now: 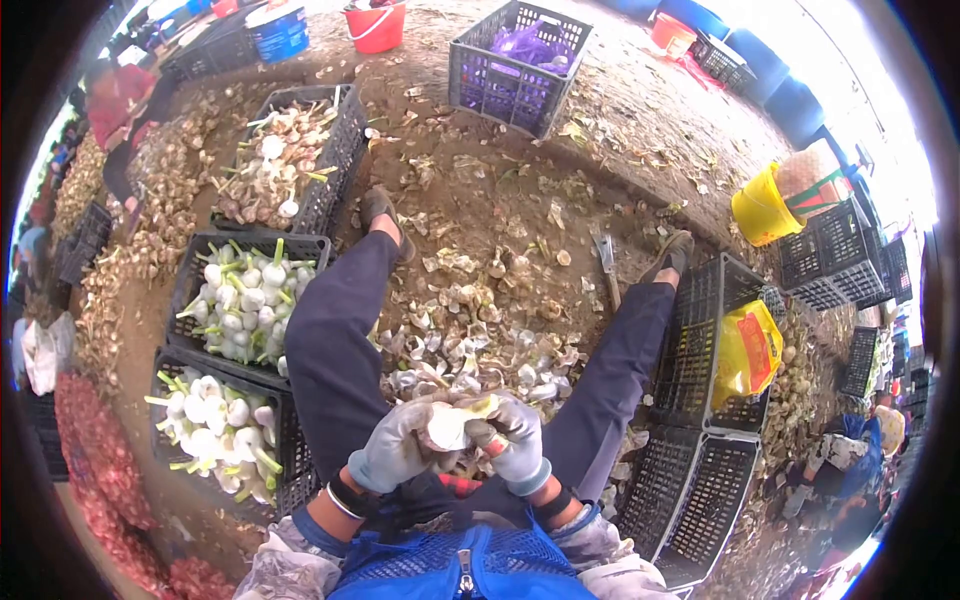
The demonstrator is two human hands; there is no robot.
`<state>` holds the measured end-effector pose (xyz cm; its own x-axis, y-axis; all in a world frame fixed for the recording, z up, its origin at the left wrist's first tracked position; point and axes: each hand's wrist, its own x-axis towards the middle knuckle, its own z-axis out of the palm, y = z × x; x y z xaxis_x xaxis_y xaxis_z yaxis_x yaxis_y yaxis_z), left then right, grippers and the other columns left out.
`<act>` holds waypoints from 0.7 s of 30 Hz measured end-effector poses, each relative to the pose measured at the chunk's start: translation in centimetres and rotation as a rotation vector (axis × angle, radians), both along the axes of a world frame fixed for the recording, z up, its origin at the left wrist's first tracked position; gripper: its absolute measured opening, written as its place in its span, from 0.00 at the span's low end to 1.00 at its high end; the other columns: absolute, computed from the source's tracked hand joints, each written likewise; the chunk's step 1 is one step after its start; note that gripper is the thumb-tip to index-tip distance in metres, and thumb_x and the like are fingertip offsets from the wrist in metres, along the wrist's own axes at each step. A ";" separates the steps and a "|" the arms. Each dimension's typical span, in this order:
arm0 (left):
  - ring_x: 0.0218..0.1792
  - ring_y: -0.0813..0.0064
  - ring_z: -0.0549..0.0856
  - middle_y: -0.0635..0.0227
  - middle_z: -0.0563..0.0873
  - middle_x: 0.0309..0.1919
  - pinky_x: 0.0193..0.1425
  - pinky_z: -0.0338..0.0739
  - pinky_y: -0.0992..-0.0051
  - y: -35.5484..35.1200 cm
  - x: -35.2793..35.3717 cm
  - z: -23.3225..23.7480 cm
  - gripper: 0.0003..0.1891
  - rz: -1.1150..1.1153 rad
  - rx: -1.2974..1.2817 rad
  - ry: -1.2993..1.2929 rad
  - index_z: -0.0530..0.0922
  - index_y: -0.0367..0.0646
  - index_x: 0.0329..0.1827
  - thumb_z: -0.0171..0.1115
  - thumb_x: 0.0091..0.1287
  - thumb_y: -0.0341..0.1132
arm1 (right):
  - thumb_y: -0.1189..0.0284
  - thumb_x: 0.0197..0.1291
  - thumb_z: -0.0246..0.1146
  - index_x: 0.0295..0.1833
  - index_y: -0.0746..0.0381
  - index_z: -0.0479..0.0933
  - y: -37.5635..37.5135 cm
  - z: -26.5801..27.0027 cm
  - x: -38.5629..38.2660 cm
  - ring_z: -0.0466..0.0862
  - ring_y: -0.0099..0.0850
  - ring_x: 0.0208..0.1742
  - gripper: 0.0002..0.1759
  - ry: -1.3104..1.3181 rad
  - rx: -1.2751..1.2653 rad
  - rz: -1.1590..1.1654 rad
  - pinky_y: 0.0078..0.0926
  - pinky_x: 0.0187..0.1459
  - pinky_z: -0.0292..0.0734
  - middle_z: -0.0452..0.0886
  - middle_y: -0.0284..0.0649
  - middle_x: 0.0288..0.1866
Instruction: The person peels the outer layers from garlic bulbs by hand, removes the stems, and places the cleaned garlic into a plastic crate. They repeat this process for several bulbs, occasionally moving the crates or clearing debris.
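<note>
A white garlic bulb (447, 427) with a pale stem is held low in front of my lap. My left hand (393, 448), in a grey-white work glove, wraps round it from the left. My right hand (517, 442), gloved too, has its fingers closed at the bulb's right side and stem; a reddish-orange patch shows at a fingertip. Whether a small tool is in the right fingers is hidden. Below and beyond my hands, loose garlic skins (480, 350) lie in a heap between my legs.
Trimmed garlic fills two black crates (325, 243) (162, 400) on my left; a third crate (345, 150) holds untrimmed bulbs. Black crates (690, 500) stand at my right, one with a yellow bag (748, 352). A long-handled tool (607, 262) lies near my right foot. People work at both sides.
</note>
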<state>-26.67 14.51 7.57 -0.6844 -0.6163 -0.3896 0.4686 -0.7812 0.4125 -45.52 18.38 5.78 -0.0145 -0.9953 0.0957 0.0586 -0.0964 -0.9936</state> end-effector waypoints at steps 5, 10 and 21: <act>0.46 0.74 0.85 0.62 0.82 0.50 0.47 0.82 0.75 0.9 -1.1 -0.5 0.23 0.095 -0.208 -0.178 0.69 0.34 0.65 0.54 0.74 0.40 | 0.78 0.67 0.63 0.49 0.68 0.82 0.8 0.7 1.4 0.81 0.20 0.44 0.08 -0.432 0.345 -0.101 0.25 0.48 0.78 0.85 0.33 0.42; 0.49 0.78 0.82 0.65 0.81 0.49 0.54 0.79 0.77 2.3 -2.0 -0.4 0.28 0.278 -0.639 -0.648 0.70 0.36 0.63 0.71 0.61 0.29 | 0.75 0.67 0.64 0.47 0.68 0.82 1.4 0.2 0.5 0.82 0.24 0.43 0.08 -0.037 0.127 -0.049 0.24 0.47 0.77 0.84 0.36 0.45; 0.49 0.72 0.85 0.61 0.83 0.50 0.49 0.84 0.73 -0.8 0.7 -0.1 0.28 -0.112 -0.079 0.040 0.67 0.34 0.69 0.64 0.68 0.35 | 0.71 0.70 0.62 0.58 0.65 0.76 3.8 -2.2 1.1 0.79 0.20 0.45 0.15 -1.031 0.395 0.114 0.24 0.51 0.76 0.81 0.30 0.43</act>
